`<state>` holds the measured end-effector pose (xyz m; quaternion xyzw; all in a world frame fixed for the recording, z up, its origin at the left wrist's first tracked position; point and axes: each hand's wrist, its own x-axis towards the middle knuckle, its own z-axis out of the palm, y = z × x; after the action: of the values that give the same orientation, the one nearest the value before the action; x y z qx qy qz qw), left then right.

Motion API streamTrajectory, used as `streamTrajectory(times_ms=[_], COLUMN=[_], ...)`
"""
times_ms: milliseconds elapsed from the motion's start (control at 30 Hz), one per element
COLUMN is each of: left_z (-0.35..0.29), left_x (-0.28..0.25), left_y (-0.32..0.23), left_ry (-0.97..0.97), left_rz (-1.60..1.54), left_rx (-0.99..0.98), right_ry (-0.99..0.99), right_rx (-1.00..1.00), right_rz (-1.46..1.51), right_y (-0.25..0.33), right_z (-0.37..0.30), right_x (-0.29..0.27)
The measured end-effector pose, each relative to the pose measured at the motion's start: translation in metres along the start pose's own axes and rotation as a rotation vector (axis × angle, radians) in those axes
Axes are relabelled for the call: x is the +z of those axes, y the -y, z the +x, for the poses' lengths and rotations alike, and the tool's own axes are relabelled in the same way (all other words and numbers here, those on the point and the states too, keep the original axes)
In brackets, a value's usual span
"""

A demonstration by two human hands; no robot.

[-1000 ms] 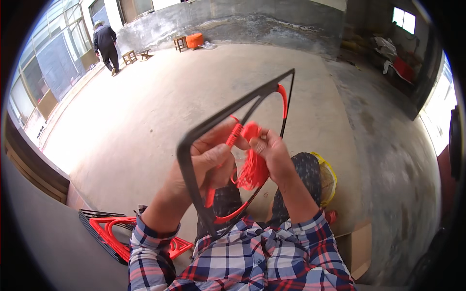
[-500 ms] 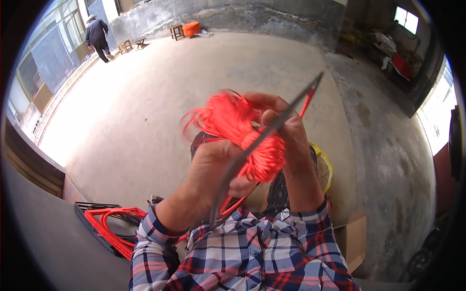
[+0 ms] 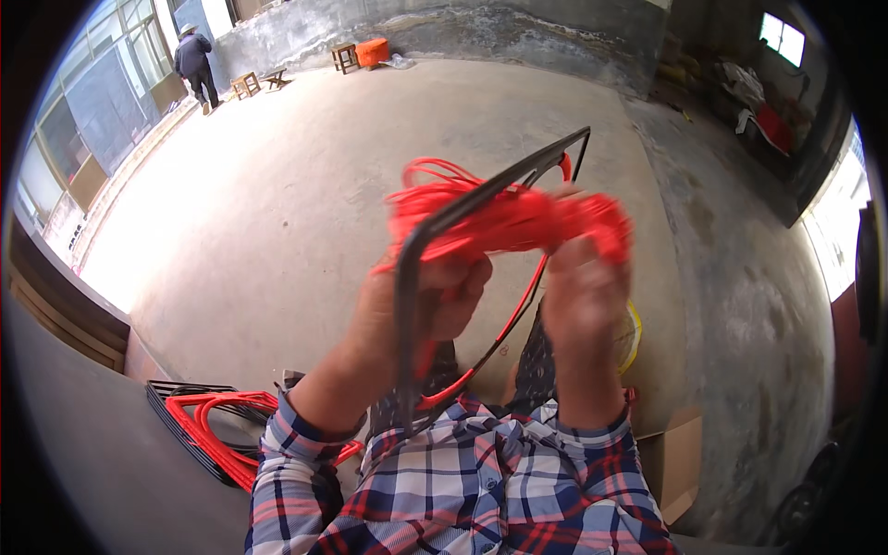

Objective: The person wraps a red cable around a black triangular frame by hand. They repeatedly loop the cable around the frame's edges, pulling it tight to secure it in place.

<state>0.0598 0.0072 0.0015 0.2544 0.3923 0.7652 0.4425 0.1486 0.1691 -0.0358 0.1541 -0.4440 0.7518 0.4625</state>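
Note:
My left hand (image 3: 453, 291) is closed round the left end of a bundle of red cord (image 3: 499, 222), whose loose loops stand up above it. My right hand (image 3: 585, 296), smeared by motion, has its fingers closed at the bundle's right end. A black bent frame (image 3: 462, 205) crosses in front of the bundle and runs down past my left wrist. Red cord is wrapped along part of its lower bar (image 3: 490, 351), which slopes toward my lap. Whether my left hand also grips the frame, I cannot tell.
At my left lie several black frames (image 3: 185, 442) and red-wrapped ones (image 3: 208, 430). A cardboard box (image 3: 683, 462) and a yellow-rimmed round thing (image 3: 633, 338) are on my right. Far off are wooden stools (image 3: 344, 57), an orange container (image 3: 372, 52) and a walking person (image 3: 194, 67).
The cord bundle has swung from a slant to nearly level, its lower end now up at the right. My right hand has moved down beneath that end. The frame has turned, showing its bent corner.

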Motion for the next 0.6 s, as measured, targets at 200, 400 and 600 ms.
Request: streamTrajectory(times_ms=[200, 400, 600], left_z=[-0.003, -0.010, -0.012], left_x=[-0.027, -0.042, -0.042], left_y=[-0.012, -0.016, -0.021], left_ry=[0.000, -0.101, 0.099], left_rz=[-0.018, 0.070, 0.054], left_rx=[0.038, 0.147, -0.061], right_ry=[0.026, -0.233, 0.130], right_rx=[0.220, 0.476, 0.696], right_rz=[0.546, -0.174, -0.543], right_y=[0.040, 0.001, -0.054], right_z=[0.030, -0.026, -0.039], right_x=[-0.086, -0.080, -0.051])
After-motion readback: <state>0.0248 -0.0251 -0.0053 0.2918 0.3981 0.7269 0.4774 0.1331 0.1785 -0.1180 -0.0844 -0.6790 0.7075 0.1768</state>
